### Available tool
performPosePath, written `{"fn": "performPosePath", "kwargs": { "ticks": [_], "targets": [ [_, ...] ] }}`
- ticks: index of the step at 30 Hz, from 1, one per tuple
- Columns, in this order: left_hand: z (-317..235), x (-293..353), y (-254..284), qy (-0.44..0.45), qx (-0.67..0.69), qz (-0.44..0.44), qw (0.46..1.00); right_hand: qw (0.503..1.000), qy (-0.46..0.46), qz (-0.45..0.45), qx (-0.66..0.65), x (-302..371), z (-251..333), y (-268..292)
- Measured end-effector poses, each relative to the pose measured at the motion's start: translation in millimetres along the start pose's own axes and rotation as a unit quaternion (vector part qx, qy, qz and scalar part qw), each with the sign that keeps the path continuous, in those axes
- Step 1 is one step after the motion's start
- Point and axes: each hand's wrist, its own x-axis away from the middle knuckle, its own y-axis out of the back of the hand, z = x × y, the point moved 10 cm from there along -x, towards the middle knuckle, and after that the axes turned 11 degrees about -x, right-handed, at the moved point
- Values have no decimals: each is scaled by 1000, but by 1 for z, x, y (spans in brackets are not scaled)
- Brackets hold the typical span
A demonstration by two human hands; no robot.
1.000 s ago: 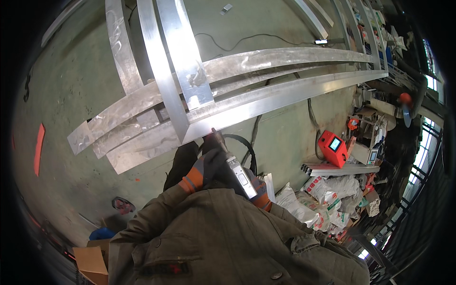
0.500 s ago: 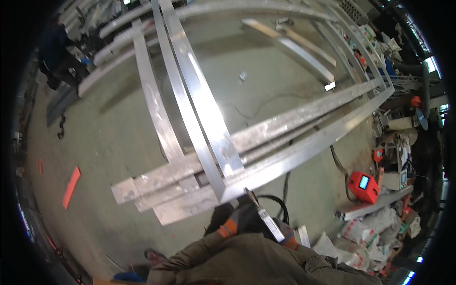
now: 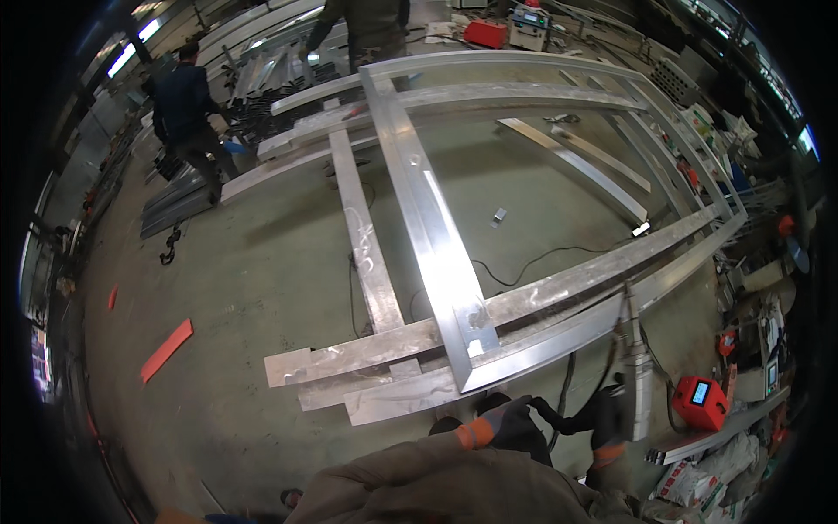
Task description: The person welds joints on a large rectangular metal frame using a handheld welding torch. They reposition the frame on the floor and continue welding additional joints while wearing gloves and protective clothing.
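My right hand (image 3: 609, 417), in a dark glove with an orange cuff, is closed round a welding torch (image 3: 642, 384). The torch has a long silver body and a thin nozzle pointing up, beside the frame's near rail. A black cable (image 3: 563, 426) runs in a bend between my hands. My left hand (image 3: 504, 416), in a grey glove with an orange cuff, has its fingers closed at the cable's end nearest it. Just beyond my hands, the mitred corner of a silver metal frame (image 3: 469, 377) rests on metal support bars (image 3: 349, 358).
To the right stands a red box with a screen (image 3: 699, 403), above filled sacks (image 3: 707, 480). Loose metal strips (image 3: 580, 166) and a thin cable lie on the floor inside the frame. Two people (image 3: 185, 113) are at the far left and far centre, near stacked metal lengths.
My view has shifted, bringing more of the far side into sight. The torch has swung from in front of my body out to the right, now nozzle-up. My left hand has moved out toward the cable.
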Motion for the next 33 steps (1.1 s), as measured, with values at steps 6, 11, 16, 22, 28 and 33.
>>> {"fn": "performPosePath", "kwargs": {
  "ticks": [6,11,16,22,28,33],
  "targets": [
    [-2,2,-6,63,7,71,995,955,-9,-190,-227,0,56,28],
    [17,26,15,83,-61,-79,992,933,-21,-142,-329,-12,102,-9],
    [46,71,49,178,-188,-142,956,935,0,-33,-352,-36,129,-56],
    [84,124,62,198,-164,-208,944,825,-69,-25,-561,-58,108,-74],
    [143,112,30,222,-137,-169,950,835,5,11,-550,-81,91,-50],
    [136,77,29,104,-131,-176,970,933,45,-31,-355,-107,44,-22]
  ]
}}
